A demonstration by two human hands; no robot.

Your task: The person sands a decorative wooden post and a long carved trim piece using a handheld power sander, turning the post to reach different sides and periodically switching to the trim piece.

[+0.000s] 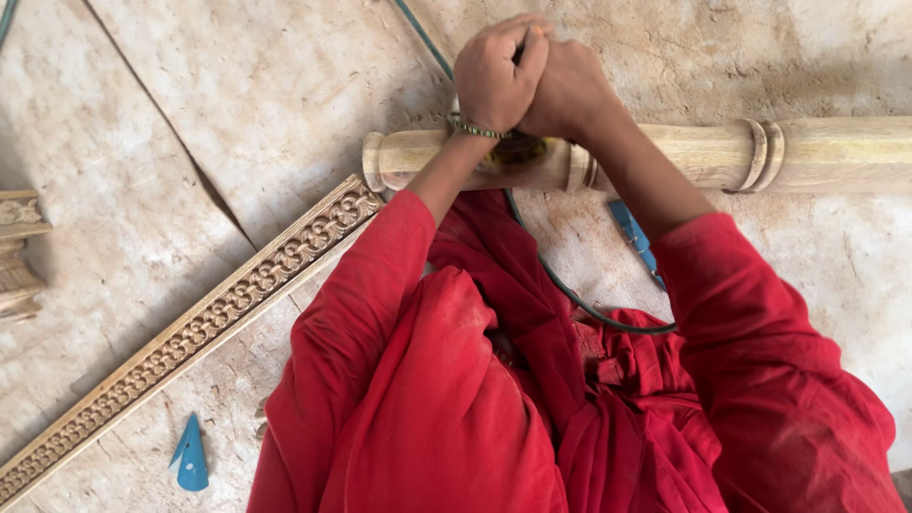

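Note:
My left hand (pixel 494 76) and my right hand (pixel 568 87) are clasped together over a small tool, of which only a sliver shows between the fingers. They hover just above a turned wooden post (pixel 722 152) that lies across the floor. A beaded bracelet circles my left wrist. Red sleeves and red cloth over my lap fill the lower part of the view. A dark green cable (pixel 570 290) runs from under my hands down over my lap.
A long carved wooden moulding strip (pixel 204 328) lies diagonally at the left. Another carved wood piece (pixel 17 247) sits at the left edge. A blue triangular scrap (pixel 191 456) lies on the dusty floor, and a blue object (pixel 635 237) shows by my right arm.

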